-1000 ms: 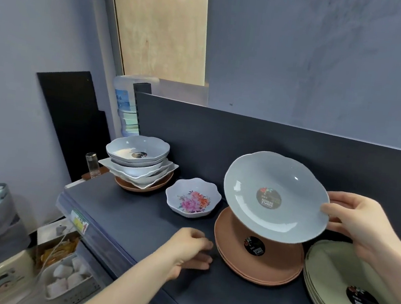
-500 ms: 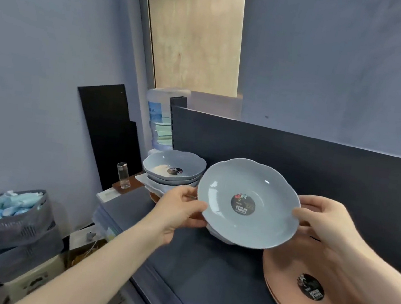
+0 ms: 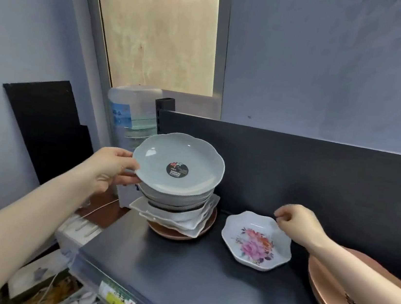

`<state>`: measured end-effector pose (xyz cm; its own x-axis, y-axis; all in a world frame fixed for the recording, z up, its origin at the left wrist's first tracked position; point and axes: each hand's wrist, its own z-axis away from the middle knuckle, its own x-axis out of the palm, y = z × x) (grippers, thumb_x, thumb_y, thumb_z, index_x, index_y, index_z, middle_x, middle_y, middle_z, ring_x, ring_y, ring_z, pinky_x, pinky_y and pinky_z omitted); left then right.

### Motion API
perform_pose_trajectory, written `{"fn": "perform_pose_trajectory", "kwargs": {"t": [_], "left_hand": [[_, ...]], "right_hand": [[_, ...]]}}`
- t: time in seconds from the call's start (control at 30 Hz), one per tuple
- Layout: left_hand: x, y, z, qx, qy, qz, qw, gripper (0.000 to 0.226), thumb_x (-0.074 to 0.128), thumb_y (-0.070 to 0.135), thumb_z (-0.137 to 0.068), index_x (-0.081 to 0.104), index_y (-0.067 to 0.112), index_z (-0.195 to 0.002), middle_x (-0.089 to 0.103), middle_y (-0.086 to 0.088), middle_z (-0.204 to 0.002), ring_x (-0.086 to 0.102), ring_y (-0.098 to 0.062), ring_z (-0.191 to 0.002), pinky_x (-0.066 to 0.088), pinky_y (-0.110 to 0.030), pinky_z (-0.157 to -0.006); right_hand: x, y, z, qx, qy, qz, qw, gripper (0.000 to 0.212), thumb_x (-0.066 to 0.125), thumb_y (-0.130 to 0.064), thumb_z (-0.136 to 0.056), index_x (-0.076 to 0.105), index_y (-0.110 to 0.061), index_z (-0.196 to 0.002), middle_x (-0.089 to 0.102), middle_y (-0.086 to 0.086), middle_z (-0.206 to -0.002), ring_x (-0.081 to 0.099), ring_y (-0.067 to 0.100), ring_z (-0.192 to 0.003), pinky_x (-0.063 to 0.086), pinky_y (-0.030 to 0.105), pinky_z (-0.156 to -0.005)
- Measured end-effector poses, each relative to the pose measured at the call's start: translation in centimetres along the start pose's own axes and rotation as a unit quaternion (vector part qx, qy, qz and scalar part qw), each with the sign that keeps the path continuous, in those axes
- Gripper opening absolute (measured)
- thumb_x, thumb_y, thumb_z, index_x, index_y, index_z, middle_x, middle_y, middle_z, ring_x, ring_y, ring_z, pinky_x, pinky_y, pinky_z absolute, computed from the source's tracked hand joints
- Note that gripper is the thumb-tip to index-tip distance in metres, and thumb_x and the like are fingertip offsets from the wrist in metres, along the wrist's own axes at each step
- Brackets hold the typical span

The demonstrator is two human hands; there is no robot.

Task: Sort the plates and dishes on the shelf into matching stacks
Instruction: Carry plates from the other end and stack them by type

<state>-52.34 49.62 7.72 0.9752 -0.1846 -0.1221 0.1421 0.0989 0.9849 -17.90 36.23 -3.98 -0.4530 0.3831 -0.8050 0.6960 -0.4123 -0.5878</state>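
Grey-blue and glossy, the scalloped dish (image 3: 193,156) sat topmost on a stack (image 3: 175,199) of matching dishes at the left end of the shelf (image 3: 203,279). The left hand (image 3: 110,168) pinched its rim, thumb above. Its round black sticker (image 3: 177,170), upside down, read "SIMPLE DESIGN". The right hand (image 3: 297,222) hovered over a floral dish (image 3: 256,241), fingers loosely curled, holding nothing.

Grey plate (image 3: 180,162), pink-flowered white dish (image 3: 256,241), copper plates (image 3: 329,291).

Bkgd: grey-blue walls (image 3: 333,67) w/ a pale plywood panel (image 3: 159,31) at centre. At left a black board (image 3: 44,126) stands against the wall. In front, a dark shelf (image 3: 190,278) w/ upright back panel (image 3: 319,172).
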Motion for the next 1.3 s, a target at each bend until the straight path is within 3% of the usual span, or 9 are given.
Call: {"fn": "perform_pose_trajectory", "kwargs": {"t": [0.1, 0.23, 0.5, 0.63, 0.87, 1.03, 1.13, 1.23, 1.3], "left_hand": [[-1.8, -0.6, -2.9, -0.012, -0.026, -0.013, 1.000, 0.019, 0.053, -0.017, -0.083, 0.058, 0.000, -0.083, 0.069, -0.008, -0.057, 0.066, -0.013, -0.041, 0.054, -0.023, -0.040], [-3.1, -1.2, -6.2, -0.027, -0.058, -0.034, 0.997, 0.017, 0.052, -0.017, -0.083, 0.059, -0.002, -0.082, 0.064, -0.018, -0.078, 0.066, -0.015, -0.042, 0.056, -0.025, -0.043], [-2.9, -4.2, -9.9, -0.022, -0.082, -0.105, 0.991, 0.005, 0.061, -0.004, -0.086, 0.062, 0.002, -0.085, 0.058, -0.014, -0.079, 0.059, -0.018, -0.053, 0.054, -0.021, -0.041], [-2.1, -5.1, -10.6, -0.017, -0.117, -0.172, 0.978, 0.006, 0.062, 0.004, -0.086, 0.064, 0.001, -0.091, 0.057, -0.009, -0.074, 0.056, -0.018, -0.061, 0.057, -0.028, -0.056], [-0.9, -5.1, -11.0, -0.079, -0.139, -0.174, 0.972, 0.007, 0.054, -0.003, -0.086, 0.061, -0.002, -0.084, 0.061, -0.014, -0.071, 0.062, -0.020, -0.051, 0.056, -0.026, -0.044], [-0.4, -4.7, -10.8, -0.099, -0.120, -0.143, 0.977, 0.012, 0.051, -0.011, -0.085, 0.058, -0.002, -0.080, 0.059, -0.016, -0.075, 0.058, -0.023, -0.064, 0.052, -0.024, -0.036], [-0.4, -4.1, -10.4, -0.094, -0.105, -0.133, 0.981, 0.015, 0.050, -0.012, -0.084, 0.058, -0.001, -0.078, 0.058, -0.015, -0.073, 0.056, -0.023, -0.063, 0.053, -0.025, -0.036], [-0.7, -3.4, -9.6, -0.084, -0.098, -0.118, 0.985, 0.018, 0.048, -0.013, -0.085, 0.057, 0.001, -0.076, 0.057, -0.013, -0.072, 0.054, -0.022, -0.062, 0.052, -0.024, -0.035], [-1.0, -2.8, -8.9, -0.081, -0.091, -0.098, 0.988, 0.019, 0.048, -0.012, -0.085, 0.055, 0.001, -0.075, 0.057, -0.013, -0.072, 0.056, -0.021, -0.059, 0.052, -0.024, -0.035]], "right_hand": [[1.4, -0.8, 0.5, 0.017, 0.035, 0.007, 0.999, 0.029, 0.052, -0.005, -0.084, 0.072, -0.012, -0.103, 0.071, 0.003, -0.106, 0.064, 0.020, -0.098, 0.043, 0.024, -0.076], [3.2, -2.7, 1.3, 0.018, 0.069, -0.017, 0.997, 0.028, 0.053, -0.004, -0.081, 0.074, -0.017, -0.093, 0.073, 0.000, -0.098, 0.065, 0.019, -0.091, 0.048, 0.027, -0.078], [4.1, -6.1, 1.9, 0.011, 0.079, -0.049, 0.996, 0.025, 0.055, -0.005, -0.082, 0.074, -0.018, -0.092, 0.068, -0.006, -0.086, 0.065, 0.015, -0.080, 0.054, 0.031, -0.079], [3.4, -6.2, 1.6, 0.000, 0.081, -0.055, 0.995, 0.026, 0.055, -0.003, -0.081, 0.072, -0.019, -0.091, 0.067, -0.009, -0.083, 0.063, 0.013, -0.077, 0.053, 0.030, -0.081], [2.8, -2.3, -0.3, 0.031, 0.070, 0.122, 0.990, 0.037, 0.048, -0.002, -0.080, 0.070, -0.015, -0.106, 0.071, 0.003, -0.104, 0.066, 0.023, -0.097, 0.053, 0.032, -0.081], [3.1, 0.6, -1.4, 0.078, 0.009, 0.229, 0.970, 0.044, 0.046, -0.004, -0.080, 0.061, -0.015, -0.121, 0.065, 0.008, -0.120, 0.062, 0.028, -0.106, 0.053, 0.033, -0.083], [3.6, 0.6, -1.8, 0.112, -0.034, 0.233, 0.966, 0.036, 0.043, -0.002, -0.081, 0.060, -0.012, -0.111, 0.064, 0.009, -0.115, 0.063, 0.028, -0.101, 0.054, 0.031, -0.078], [4.1, 0.7, -2.0, 0.126, -0.059, 0.207, 0.968, 0.018, 0.042, 0.000, -0.078, 0.054, -0.013, -0.078, 0.064, 0.007, -0.096, 0.063, 0.027, -0.087, 0.043, 0.025, -0.055], [4.0, 0.6, -2.0, 0.139, -0.060, 0.168, 0.974, 0.019, 0.044, 0.001, -0.074, 0.059, -0.011, -0.075, 0.066, 0.007, -0.088, 0.064, 0.025, -0.080, 0.040, 0.024, -0.050]]}}
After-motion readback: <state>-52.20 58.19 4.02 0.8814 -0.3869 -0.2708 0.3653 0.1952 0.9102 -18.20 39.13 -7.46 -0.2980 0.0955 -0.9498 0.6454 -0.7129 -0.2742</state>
